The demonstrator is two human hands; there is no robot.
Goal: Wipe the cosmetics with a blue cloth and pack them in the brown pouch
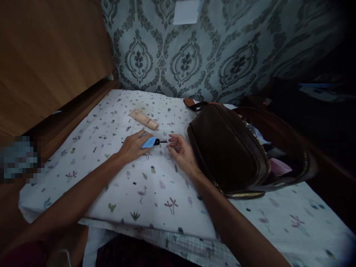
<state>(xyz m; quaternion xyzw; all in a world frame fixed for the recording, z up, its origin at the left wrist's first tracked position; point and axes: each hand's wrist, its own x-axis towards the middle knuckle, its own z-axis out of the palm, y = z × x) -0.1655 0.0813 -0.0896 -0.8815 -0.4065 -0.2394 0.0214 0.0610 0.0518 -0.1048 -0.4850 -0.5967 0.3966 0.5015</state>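
Observation:
My left hand (132, 145) is closed around a small light-blue cloth (148, 142). Out of the cloth points a slim black-and-silver cosmetic item (159, 141), black near the cloth and silver towards its tip; its exact kind does not show. My right hand (180, 150) faces that silver end, thumb and fingertips curved and apart on either side of it. Whether they touch the tip is too fine to make out. Just beyond my left hand, a beige squeeze tube (144, 119) lies on its side on the patterned sheet (122, 189).
To the right, a dark brown leather bag (225, 144) lies unzipped, a pink item (279, 167) showing inside. A wooden cabinet (52, 55) borders the left side. Behind stands a patterned wall (185, 59) with a white paper (187, 12) on it.

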